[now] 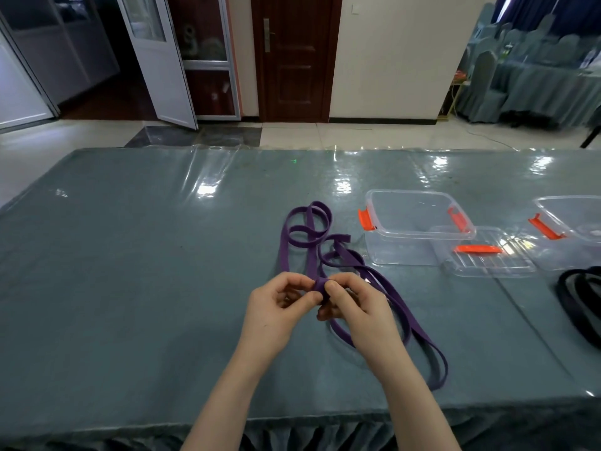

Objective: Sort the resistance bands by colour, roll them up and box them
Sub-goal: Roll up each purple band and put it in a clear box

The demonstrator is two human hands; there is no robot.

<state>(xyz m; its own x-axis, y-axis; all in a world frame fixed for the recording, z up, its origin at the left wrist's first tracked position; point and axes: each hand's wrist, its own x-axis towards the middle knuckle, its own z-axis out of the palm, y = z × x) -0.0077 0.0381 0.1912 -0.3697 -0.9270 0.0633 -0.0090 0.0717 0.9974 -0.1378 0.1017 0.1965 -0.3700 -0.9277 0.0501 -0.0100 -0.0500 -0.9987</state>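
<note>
Purple resistance bands lie in loose loops on the table's middle, trailing toward me on the right. My left hand and my right hand meet above the table and both pinch a small rolled end of a purple band between fingers and thumbs. An open clear plastic box with orange clips stands right of the loops. A black band lies coiled at the right edge.
A clear lid with an orange handle leans beside the box. A second clear box stands at the far right. The table has a blue-grey cloth under shiny plastic film. Doors and covered chairs stand beyond.
</note>
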